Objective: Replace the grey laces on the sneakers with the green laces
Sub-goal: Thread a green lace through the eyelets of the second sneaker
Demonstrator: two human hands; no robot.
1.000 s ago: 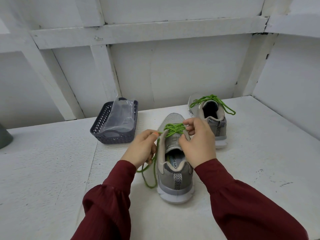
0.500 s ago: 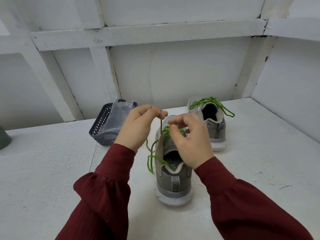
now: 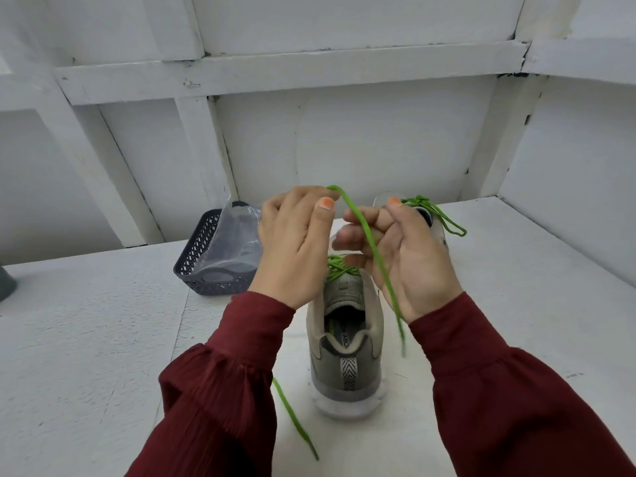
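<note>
Inventory, non-task items:
- Counter [image 3: 86, 339], white, rough painted surface
- Basket [image 3: 213, 287], dark grey lattice plastic, far left of centre
- Clear plastic bag [image 3: 237, 232], standing in basket
- Wall [image 3: 344, 149], white panelled boards
- Dark object [image 3: 5, 284], cropped at left edge

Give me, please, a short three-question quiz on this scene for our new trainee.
1. True or false: the far sneaker is already laced in green.
2. What lies in the basket? A) a clear plastic bag; B) a third shoe; C) scissors.
3. Which hand pinches the raised end of the green lace that comes up from the near sneaker?

Key: 1 true; 2 A; 3 the left hand.
</note>
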